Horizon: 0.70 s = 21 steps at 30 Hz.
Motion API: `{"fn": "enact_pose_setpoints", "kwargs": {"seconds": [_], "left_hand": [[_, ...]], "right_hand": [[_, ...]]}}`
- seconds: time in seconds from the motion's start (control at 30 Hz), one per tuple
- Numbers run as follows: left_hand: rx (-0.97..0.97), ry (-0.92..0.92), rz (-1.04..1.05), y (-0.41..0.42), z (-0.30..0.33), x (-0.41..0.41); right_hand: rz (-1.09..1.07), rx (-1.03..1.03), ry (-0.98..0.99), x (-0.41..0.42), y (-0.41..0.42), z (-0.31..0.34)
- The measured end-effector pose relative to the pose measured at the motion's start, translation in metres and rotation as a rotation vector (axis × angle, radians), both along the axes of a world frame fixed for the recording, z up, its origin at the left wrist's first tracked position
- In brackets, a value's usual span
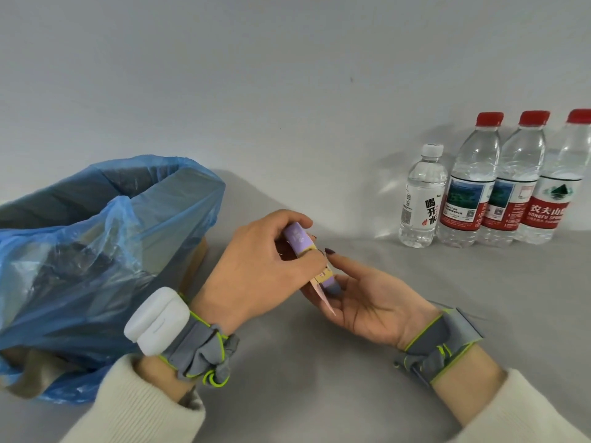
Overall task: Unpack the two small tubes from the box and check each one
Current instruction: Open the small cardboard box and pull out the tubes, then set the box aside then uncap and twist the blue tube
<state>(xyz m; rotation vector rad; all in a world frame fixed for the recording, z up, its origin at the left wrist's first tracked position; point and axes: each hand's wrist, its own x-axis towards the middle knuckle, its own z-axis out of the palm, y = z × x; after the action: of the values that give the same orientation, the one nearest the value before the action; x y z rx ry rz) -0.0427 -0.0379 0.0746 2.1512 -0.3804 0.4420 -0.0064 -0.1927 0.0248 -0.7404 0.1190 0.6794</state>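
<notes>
Both hands work the small purple box: the left hand grips it tilted downward. The right hand lies palm-up beneath the flapped end (probably to catch a sliding tube), fingers loose, grasping nothing.

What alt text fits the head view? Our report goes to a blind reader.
Two hands hold a small purple box above a grey table: the left hand grips it from above, the right hand lies open beneath. A blue-lined bin stands left, four water bottles right.
</notes>
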Motion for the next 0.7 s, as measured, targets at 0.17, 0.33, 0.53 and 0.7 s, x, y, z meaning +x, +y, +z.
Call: {"fn": "enact_pose_setpoints", "kwargs": {"seconds": [0.17,0.33,0.53,0.7], "left_hand": [[-0.065,-0.003,-0.004,0.006,-0.002,0.002],[-0.130,-0.032,0.029,0.015,-0.010,0.007],[0.027,-0.245,0.293,0.033,-0.030,0.014],[0.404,-0.214,0.422,0.045,-0.050,0.022]], "right_hand": [[-0.183,-0.051,-0.054,0.002,0.002,-0.001],[-0.430,-0.168,-0.175,0.009,-0.001,-0.007],[-0.580,-0.276,-0.351,0.011,-0.007,-0.012],[-0.391,-0.384,-0.416,0.006,-0.002,-0.013]]}}
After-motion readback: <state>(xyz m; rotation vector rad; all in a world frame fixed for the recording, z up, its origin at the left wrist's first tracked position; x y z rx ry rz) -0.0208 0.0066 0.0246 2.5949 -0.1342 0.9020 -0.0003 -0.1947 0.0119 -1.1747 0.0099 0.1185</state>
